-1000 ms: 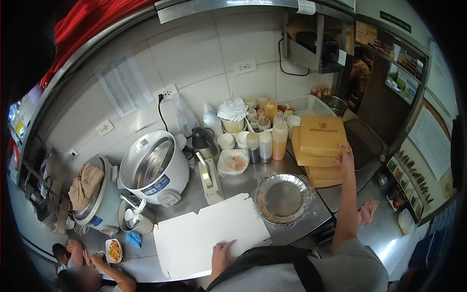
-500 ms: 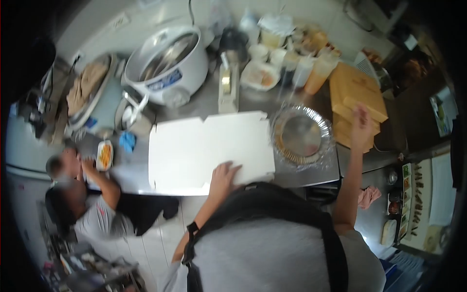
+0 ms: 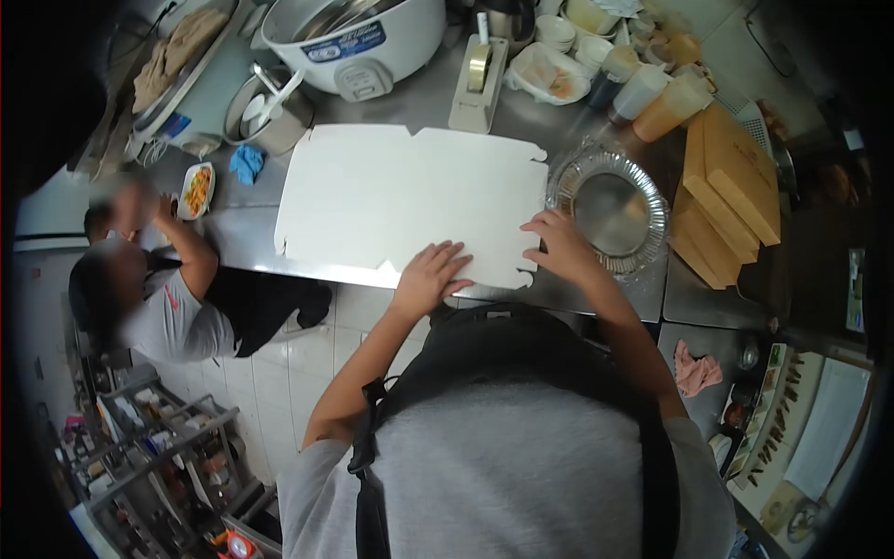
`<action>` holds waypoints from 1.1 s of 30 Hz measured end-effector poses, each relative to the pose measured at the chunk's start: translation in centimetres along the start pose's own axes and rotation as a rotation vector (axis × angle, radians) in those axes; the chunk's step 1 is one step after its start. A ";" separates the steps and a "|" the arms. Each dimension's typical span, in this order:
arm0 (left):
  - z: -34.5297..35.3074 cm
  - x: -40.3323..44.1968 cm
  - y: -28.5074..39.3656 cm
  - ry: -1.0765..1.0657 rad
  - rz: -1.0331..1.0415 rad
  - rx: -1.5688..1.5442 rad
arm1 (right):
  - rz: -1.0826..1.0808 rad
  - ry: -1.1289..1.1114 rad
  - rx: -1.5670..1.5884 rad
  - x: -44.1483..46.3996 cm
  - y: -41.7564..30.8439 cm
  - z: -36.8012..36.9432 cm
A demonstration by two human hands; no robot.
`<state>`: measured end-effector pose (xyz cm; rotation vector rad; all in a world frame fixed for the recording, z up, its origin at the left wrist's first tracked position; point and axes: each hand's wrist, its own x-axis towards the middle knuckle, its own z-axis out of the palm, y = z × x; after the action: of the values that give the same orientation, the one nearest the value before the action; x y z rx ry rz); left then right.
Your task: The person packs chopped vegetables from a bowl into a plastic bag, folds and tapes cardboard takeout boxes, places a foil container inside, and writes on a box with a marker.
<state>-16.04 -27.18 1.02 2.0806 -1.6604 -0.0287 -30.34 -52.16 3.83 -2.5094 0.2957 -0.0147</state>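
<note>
A large white cardboard sheet (image 3: 410,200) with notched edges lies flat on the steel table, a flattened box by its look. My left hand (image 3: 431,278) rests on its near edge, fingers spread over the surface. At the sheet's right edge is my right hand (image 3: 562,247), its fingers apart and their tips over the board; it holds nothing. Just right of that hand sits a round foil tray (image 3: 657,207) with clear plastic wrap about it.
Brown cardboard boxes (image 3: 740,177) are stacked at the right. Behind the sheet stand a tape dispenser (image 3: 479,88), a large white cooker (image 3: 358,51) and sauce bottles (image 3: 643,93). A co-worker (image 3: 177,289) sits at the left by a food dish (image 3: 197,191).
My right hand has come from the brown boxes to the sheet's right edge. My left hand stays on the near edge. The view has tilted downward.
</note>
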 end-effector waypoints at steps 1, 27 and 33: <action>-0.2 -0.3 -0.2 0.015 -0.023 -0.001 | -0.002 -0.020 0.013 -0.3 -0.3 -0.3; -5.1 -4.6 0.5 0.059 -0.755 -0.079 | -0.160 -0.200 0.237 6.4 0.9 -1.9; -1.3 -7.3 -1.9 0.608 -1.327 -0.732 | 0.182 0.064 0.039 14.7 4.3 1.3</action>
<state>-15.84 -19.71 -0.51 1.8878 0.2408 -0.3278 -16.76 -58.00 -0.54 -2.4376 0.5438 -0.0279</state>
